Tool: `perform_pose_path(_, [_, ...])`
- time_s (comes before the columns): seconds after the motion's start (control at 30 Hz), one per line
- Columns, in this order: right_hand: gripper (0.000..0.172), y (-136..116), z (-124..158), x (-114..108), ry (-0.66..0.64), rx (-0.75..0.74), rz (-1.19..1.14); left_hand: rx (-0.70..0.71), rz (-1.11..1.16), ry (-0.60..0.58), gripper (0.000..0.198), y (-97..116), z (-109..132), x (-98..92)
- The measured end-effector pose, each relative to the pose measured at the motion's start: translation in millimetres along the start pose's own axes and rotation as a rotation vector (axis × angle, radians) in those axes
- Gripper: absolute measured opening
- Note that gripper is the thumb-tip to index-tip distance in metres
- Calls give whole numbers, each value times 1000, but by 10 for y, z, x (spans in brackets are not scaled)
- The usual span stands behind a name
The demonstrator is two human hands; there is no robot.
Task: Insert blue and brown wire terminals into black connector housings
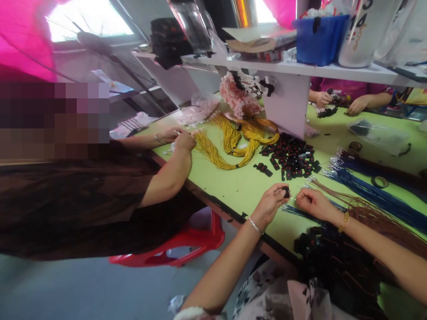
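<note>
My left hand (271,202) is closed, with a small black plastic connector housing (286,192) pinched between its fingertips. Just to the right, my right hand (312,203) is curled shut on a thin wire (293,199), whose pale tip points toward the housing. Whether the tip is inside the housing is too small to tell. Brown wires (333,192) and blue wires (363,189) with metal ends lie beyond and beside my right hand. A heap of black housings (293,158) sits farther back, and more black parts (333,258) lie below my right forearm.
At the left, a co-worker's hands (182,138) work beside yellow wire bundles (230,146). Across the green table (216,182), another person's hands (356,105) show under the shelf (320,70). Tape rolls (379,182) and a red stool (200,242) stand nearby.
</note>
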State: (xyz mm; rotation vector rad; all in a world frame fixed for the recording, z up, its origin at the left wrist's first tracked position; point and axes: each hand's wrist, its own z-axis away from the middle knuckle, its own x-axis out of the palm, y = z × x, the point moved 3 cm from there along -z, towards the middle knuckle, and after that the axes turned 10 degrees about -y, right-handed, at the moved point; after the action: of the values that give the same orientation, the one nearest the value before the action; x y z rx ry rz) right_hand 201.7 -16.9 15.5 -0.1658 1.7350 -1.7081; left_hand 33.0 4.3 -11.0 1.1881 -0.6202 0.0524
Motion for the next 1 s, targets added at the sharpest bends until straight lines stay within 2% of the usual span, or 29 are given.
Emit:
perform_pose_path(0.07, [13,-10,10,-5,20,9,16,-46,128,-31,32,-56,67,74])
perform_pose_path(0.2, [12,-14,27,-21,50,22,96,-41,240,-76,31,-90,110,173])
perform_pose_path(0.57, [18,5,29,-23,77,53,190,-44,234,-160,33,-150,117,215])
perform_pose_path(0.83, [17,-147,25,-17,48,-4,346,-10,43,-72,36,-184,157,259])
perform_pose_path(1.0, [15,-188,38,7,-2,5,406,-15,43,26,34,-233,179,274])
